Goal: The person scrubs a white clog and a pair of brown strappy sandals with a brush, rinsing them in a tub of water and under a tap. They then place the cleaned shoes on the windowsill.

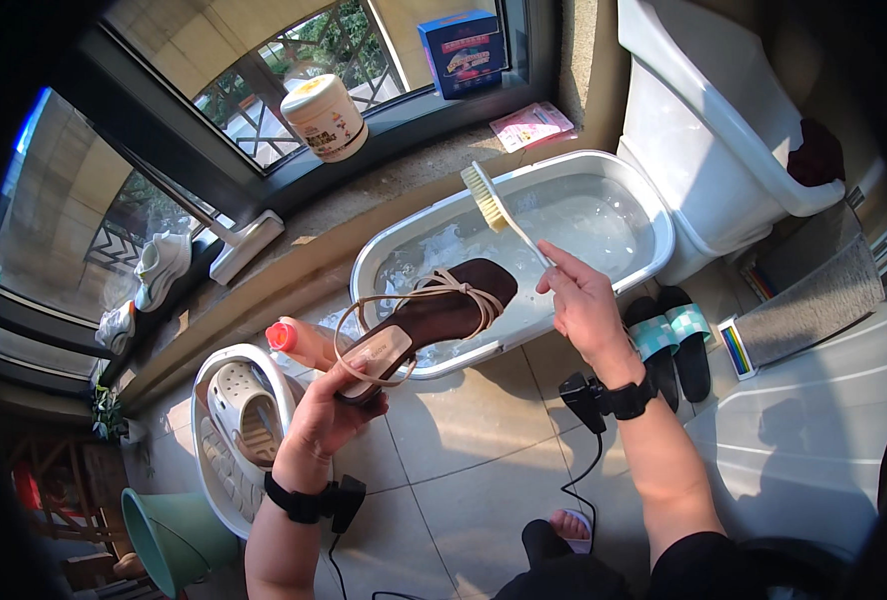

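Note:
My left hand [332, 420] grips the heel end of a strappy sandal [443, 311] with a dark brown footbed and thin beige straps. The sandal is tilted, its toe over the near side of a white oval basin [661, 225] of water. In my right hand [582, 304] is the handle of a scrub brush [488, 199] with pale yellow bristles, raised over the basin and apart from the sandal. Behind my left hand, a pinkish bottle with a red cap [282, 336] leans near the basin's left end.
A white basket [203, 450] holding a beige clog [245, 412] and a green bucket [177, 540] stand at lower left. Black slides [672, 337] lie right of the basin. A white tub [713, 127] rises behind. The sill bears a lidded jar [323, 120] and sneakers [162, 270].

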`<move>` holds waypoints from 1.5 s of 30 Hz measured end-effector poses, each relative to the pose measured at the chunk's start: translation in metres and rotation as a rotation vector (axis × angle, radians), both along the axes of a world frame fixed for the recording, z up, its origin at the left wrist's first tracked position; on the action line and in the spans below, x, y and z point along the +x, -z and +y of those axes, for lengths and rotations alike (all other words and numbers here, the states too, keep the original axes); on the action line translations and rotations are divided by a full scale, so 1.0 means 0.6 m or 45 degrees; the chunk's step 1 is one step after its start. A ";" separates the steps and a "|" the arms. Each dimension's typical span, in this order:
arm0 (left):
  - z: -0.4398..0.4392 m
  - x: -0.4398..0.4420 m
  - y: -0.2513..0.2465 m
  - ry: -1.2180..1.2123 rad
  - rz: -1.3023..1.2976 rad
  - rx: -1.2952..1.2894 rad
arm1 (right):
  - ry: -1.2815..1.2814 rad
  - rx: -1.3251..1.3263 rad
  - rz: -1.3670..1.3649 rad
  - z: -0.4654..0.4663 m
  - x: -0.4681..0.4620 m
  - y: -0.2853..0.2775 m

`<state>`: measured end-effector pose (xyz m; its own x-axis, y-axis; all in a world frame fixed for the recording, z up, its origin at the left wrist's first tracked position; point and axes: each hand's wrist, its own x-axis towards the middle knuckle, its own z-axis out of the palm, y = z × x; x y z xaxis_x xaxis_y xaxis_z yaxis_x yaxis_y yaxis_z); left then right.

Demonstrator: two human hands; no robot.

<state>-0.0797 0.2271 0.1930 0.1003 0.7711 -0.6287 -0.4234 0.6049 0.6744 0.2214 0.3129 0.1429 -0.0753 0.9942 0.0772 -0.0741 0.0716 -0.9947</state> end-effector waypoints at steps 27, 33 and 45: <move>0.004 0.140 0.088 -0.423 1.859 1.107 | -0.018 0.046 -0.300 -0.130 -0.155 0.002; 0.008 0.119 0.096 -0.397 1.885 0.945 | -0.123 -0.109 -0.254 -0.148 -0.157 -0.008; -0.017 0.130 0.074 -0.470 1.859 1.042 | 0.035 0.384 -0.217 -0.138 -0.165 -0.040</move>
<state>-0.0018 0.2169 0.1488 -0.3983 0.7625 0.5098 0.7499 -0.0493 0.6597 0.1223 0.2299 0.1666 -0.0858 0.9302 0.3568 0.0974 0.3642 -0.9262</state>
